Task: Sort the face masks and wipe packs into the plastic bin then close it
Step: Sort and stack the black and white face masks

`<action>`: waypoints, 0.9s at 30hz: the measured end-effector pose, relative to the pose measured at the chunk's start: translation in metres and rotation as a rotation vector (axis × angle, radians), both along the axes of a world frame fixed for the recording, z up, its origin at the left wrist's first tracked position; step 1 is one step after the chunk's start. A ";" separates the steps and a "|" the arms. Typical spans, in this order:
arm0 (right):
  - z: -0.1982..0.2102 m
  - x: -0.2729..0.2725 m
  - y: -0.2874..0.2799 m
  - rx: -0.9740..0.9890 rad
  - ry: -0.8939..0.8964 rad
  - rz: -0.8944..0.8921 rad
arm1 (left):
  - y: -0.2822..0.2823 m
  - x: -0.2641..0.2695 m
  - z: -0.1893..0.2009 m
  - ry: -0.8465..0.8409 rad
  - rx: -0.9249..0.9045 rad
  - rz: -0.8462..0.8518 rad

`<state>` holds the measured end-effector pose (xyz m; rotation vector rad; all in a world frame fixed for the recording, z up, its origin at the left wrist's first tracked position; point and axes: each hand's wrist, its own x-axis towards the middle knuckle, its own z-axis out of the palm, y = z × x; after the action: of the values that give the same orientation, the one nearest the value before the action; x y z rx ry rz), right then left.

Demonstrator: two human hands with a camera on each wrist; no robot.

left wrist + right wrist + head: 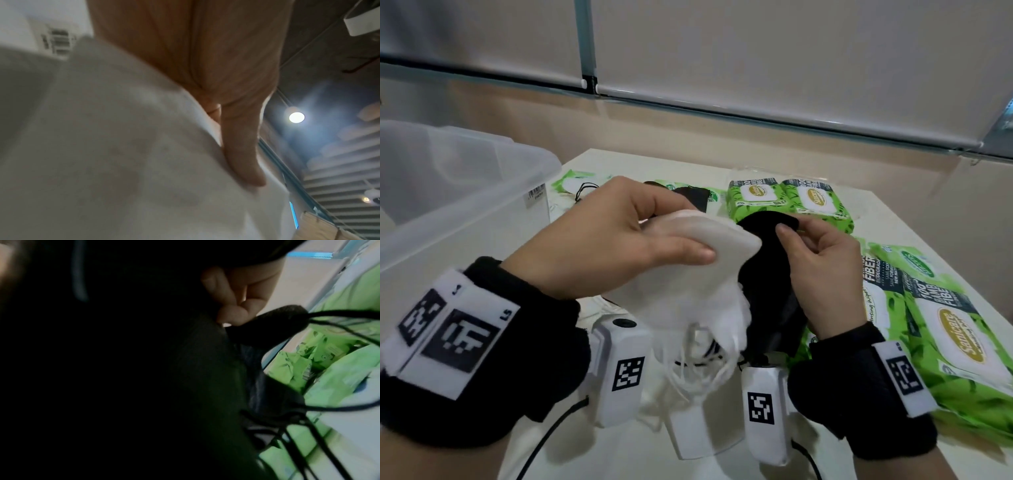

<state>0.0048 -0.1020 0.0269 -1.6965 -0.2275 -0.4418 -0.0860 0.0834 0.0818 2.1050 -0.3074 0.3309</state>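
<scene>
While nothing shows inside: clear bin, left fingers gripping white masks, right fingers black masks.

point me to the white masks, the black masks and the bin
white masks (722, 246), head view, flat top of the stack under the left thumb.
black masks (763, 274), head view, dark body beside the right hand's fingers.
plastic bin (465, 219), head view, clear front wall.

Both hands hold masks above the table.
Left hand grips white masks; right hand pinches black masks; plastic bin at 9 o'clock, wipe packs at 1.
</scene>
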 end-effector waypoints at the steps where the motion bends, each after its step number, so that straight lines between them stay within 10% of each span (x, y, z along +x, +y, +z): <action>1: 0.000 -0.001 0.001 0.016 0.032 0.045 | -0.001 0.002 -0.001 0.024 -0.034 -0.019; 11: 0.012 -0.021 0.009 0.086 0.174 0.542 | -0.019 0.029 -0.033 0.089 -0.198 0.008; 22: 0.020 -0.015 0.003 0.363 0.235 0.421 | 0.005 0.027 -0.025 -0.209 -0.393 0.430; 27: 0.021 -0.014 0.005 0.508 0.166 0.365 | 0.011 0.028 -0.026 -0.266 -0.214 0.566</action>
<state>-0.0091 -0.0975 0.0483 -1.1527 -0.2710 -0.0715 -0.0581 0.0942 0.0554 1.9028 0.1763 0.9378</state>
